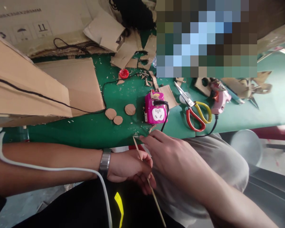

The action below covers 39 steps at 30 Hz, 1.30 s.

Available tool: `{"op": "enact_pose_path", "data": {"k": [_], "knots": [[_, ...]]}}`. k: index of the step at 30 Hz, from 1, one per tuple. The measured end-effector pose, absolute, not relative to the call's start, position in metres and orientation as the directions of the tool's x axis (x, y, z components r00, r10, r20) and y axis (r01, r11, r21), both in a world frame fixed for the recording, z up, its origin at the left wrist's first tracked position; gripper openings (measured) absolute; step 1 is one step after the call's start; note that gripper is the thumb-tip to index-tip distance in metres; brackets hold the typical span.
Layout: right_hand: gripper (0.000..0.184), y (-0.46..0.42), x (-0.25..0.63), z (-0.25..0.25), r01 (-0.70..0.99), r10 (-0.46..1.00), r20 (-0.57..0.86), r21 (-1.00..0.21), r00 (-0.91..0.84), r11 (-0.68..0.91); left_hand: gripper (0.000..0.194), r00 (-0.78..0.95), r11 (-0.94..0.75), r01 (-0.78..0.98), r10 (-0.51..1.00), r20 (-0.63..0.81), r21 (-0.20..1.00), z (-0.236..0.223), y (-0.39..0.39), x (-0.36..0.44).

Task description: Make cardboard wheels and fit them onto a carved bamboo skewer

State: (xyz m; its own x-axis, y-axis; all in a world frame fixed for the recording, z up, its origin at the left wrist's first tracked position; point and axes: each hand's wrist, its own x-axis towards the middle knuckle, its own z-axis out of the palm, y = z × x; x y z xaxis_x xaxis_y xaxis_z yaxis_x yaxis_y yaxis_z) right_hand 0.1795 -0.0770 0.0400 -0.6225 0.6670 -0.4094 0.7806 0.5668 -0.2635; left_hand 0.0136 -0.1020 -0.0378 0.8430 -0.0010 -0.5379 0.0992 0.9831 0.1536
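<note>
My left hand [130, 164], with a metal-banded watch on its wrist, is closed round a thin wooden stick [155, 199]. The stick slants from a pointed upper tip at the table's front edge down over my lap. Beside that tip, my right hand [168, 150] pinches a small, thin, grey blade-like piece [137, 137], mostly covered by the fingers. Pale shavings lie on the green table [85, 133] just beyond the tip. Past them stands a magenta power socket [149, 110] with a black plug in it.
Three cardboard discs [130, 109] lie left of the socket. Open scissors [192, 106] and a pink glue gun [220, 100] lie to the right. A cardboard structure [26, 85] fills the left; cardboard scraps [125, 53] and a red cap [123, 73] lie behind. A white cable [61, 169] crosses my left forearm.
</note>
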Motion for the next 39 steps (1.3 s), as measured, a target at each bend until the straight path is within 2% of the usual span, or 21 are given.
{"op": "enact_pose_path", "data": {"k": [3,8,15,21,27,33,36,39], "knots": [[0.021,-0.075,0.181,0.043,0.805,0.642,-0.487,-0.316,-0.592,0.503,0.032,0.848,0.985,0.093,0.000,-0.530,0.149,-0.040,-0.103,0.013],[0.015,-0.075,0.181,0.048,0.811,0.632,-0.508,-0.367,-0.586,0.456,0.027,0.858,0.985,0.074,0.016,-0.514,0.155,-0.041,-0.105,0.012],[0.014,-0.077,0.179,0.045,0.794,0.646,-0.461,-0.356,-0.608,0.493,0.025,0.846,0.984,0.077,0.019,-0.533,0.158,-0.040,-0.106,0.013],[0.025,-0.083,0.176,0.046,0.787,0.680,-0.396,-0.320,-0.617,0.528,0.023,0.840,0.983,0.089,0.012,-0.542,0.159,-0.037,-0.103,0.013],[0.027,-0.086,0.174,0.045,0.793,0.673,-0.420,-0.300,-0.608,0.530,0.009,0.862,0.978,0.063,0.048,-0.505,0.200,-0.037,-0.105,0.013],[0.020,-0.084,0.166,0.038,0.766,0.661,-0.406,-0.193,-0.631,0.613,0.006,0.879,0.981,0.090,0.004,-0.477,0.174,-0.043,-0.114,0.016],[0.019,-0.080,0.167,0.037,0.778,0.656,-0.435,-0.215,-0.618,0.591,0.005,0.882,0.981,0.090,0.001,-0.472,0.172,-0.043,-0.114,0.016],[0.015,-0.076,0.172,0.040,0.778,0.671,-0.397,-0.254,-0.626,0.574,0.003,0.875,0.981,0.097,-0.003,-0.484,0.170,-0.043,-0.110,0.015]]}}
